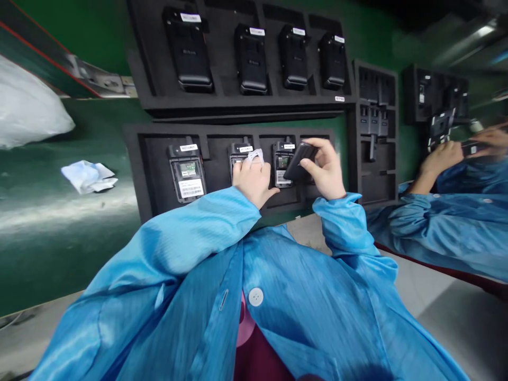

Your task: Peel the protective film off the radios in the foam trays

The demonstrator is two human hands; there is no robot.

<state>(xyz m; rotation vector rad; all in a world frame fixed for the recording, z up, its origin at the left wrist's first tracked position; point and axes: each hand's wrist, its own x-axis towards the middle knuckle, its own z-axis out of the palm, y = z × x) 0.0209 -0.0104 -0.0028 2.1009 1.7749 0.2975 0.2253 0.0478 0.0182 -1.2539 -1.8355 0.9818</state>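
Note:
Closed around a flat black battery (pixel 300 161), my right hand (pixel 327 169) tilts it beside an open-backed handheld device (pixel 283 164) in the near foam tray (pixel 145 174). My left hand (pixel 253 182) pinches a crumpled white wipe (pixel 256 155) above a second open-backed device (pixel 239 148), covering much of it. A third open-backed device (pixel 186 174) lies to the left, its circuit board and white labels in sight. What lies under the left fingers is hidden.
A far foam tray (pixel 222 103) holds several black devices, backs up. To the right stands a foam tray (pixel 377 180) with small black battery packs. A crumpled white wrapper (pixel 89 177) and a plastic bag (pixel 32 108) lie left. A co-worker's hands (pixel 442 159) work at far right.

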